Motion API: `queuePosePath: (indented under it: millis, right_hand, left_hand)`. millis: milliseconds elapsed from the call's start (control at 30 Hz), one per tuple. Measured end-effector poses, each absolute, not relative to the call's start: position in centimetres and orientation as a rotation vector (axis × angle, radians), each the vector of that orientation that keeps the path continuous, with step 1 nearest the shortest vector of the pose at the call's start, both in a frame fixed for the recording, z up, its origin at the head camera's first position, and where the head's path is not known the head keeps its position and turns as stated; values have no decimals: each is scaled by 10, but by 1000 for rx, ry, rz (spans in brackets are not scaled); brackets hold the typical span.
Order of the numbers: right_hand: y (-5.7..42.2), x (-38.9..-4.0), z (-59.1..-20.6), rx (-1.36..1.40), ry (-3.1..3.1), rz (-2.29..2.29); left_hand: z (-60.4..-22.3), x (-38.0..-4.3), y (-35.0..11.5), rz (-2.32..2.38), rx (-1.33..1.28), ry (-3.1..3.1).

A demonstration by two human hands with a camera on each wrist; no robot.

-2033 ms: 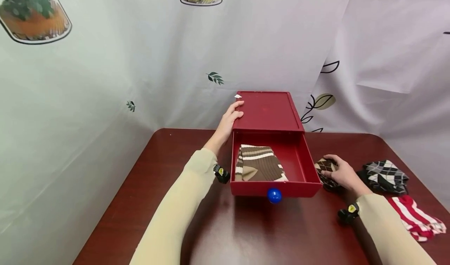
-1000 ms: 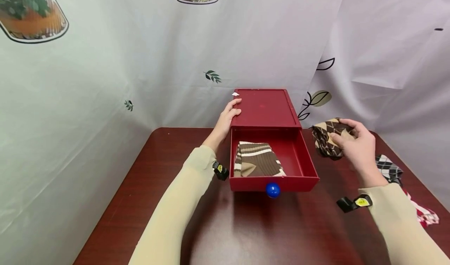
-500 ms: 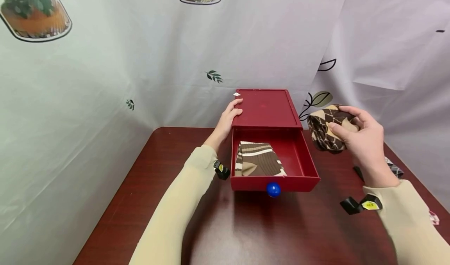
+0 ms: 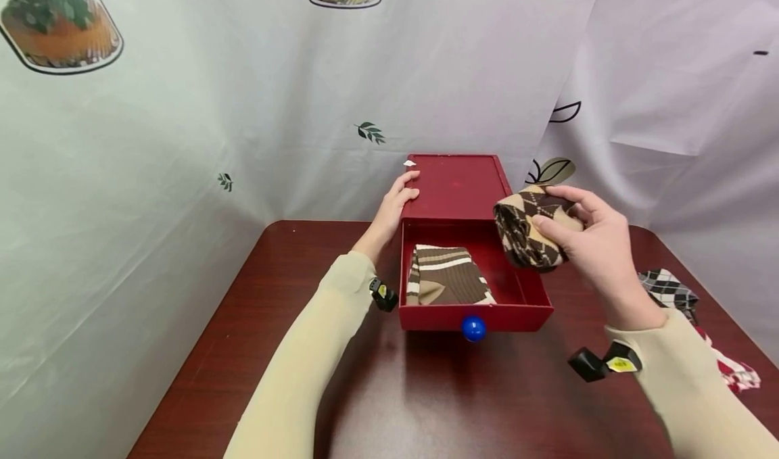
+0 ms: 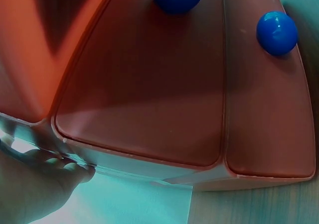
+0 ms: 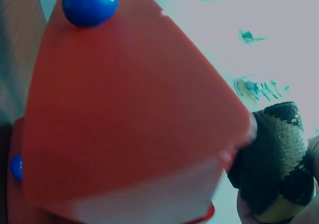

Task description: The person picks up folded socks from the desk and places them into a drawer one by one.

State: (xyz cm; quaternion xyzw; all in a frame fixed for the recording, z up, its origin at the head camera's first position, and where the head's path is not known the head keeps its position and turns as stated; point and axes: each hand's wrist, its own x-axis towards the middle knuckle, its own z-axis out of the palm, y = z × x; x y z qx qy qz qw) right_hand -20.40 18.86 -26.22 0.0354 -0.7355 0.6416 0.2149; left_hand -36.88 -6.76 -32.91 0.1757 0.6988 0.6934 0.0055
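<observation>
My right hand [image 4: 599, 249] pinches a rolled brown-and-tan argyle sock bundle [image 4: 529, 226] between thumb and fingers, above the right side of the pulled-out red drawer [image 4: 514, 318]. In the right wrist view the sock bundle [image 6: 279, 159] shows beyond the drawer's corner. Inside the drawer, toward the left, lies a folded brown striped sock [image 4: 453, 276] with white and tan bands. My left hand [image 4: 389, 209] rests against the left side of the red cabinet [image 4: 456, 185], fingertips over its top edge. In the left wrist view, the left hand [image 5: 37, 189] touches the cabinet's side.
A blue knob [image 4: 473, 328] sticks out from the drawer front. Further blue knobs [image 5: 277, 33] mark the lower drawers. On the table's right lie grey-black argyle socks [image 4: 666, 288] and red-and-white striped socks [image 4: 738, 372], partly behind the right arm. A printed curtain [image 4: 292, 107] hangs behind.
My right hand has picked the brown argyle sock bundle up from the table right of the drawer, raised it, then moved it left over the drawer. The left hand stays on the cabinet.
</observation>
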Motion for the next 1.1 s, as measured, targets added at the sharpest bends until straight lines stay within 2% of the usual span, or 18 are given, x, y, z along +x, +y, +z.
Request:
queuePosePath:
  millis: [233, 467, 833, 1100]
  right_hand:
    - [175, -203, -269, 160, -2303, 1478]
    - [167, -198, -270, 176, -2417, 1351]
    - [155, -194, -273, 338, -2584, 925]
    - [151, -201, -279, 536, -2601, 724]
  left_hand:
    - [-326, -367, -71, 2165, 544, 2146]
    - [-306, -345, -73, 2121, 558, 2161]
    - [-329, -366, -70, 2162, 577, 2184]
    - [-317, -358, -73, 2149, 576, 2122]
